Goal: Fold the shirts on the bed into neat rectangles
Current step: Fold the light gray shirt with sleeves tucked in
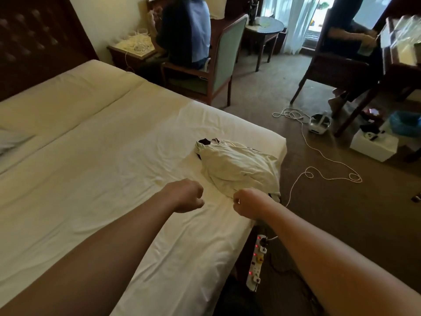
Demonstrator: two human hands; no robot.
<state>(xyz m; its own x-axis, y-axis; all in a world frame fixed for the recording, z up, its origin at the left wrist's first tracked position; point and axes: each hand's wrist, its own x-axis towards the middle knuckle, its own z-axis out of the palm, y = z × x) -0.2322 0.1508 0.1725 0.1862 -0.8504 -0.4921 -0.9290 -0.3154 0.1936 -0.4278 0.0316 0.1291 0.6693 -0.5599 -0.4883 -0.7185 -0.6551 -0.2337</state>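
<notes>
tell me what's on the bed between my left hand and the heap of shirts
Only bare, wrinkled sheet of the bed lies between the left hand and the heap of shirts, per the head view.

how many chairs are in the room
2. One green-backed chair stands beside the bed near the nightstand; a dark wooden chair stands at the desk on the right. Others may lie outside the view.

Place: a hotel-style bedroom.
Bed: wide bed (95,142) in white sheets, dark tufted headboard (34,39).
Furniture: nightstand (129,53), green chair (218,62), round table (265,27) (by a curtained window).
Floor: brown carpet (330,208), with a power strip (256,262) beside the bed.
</notes>
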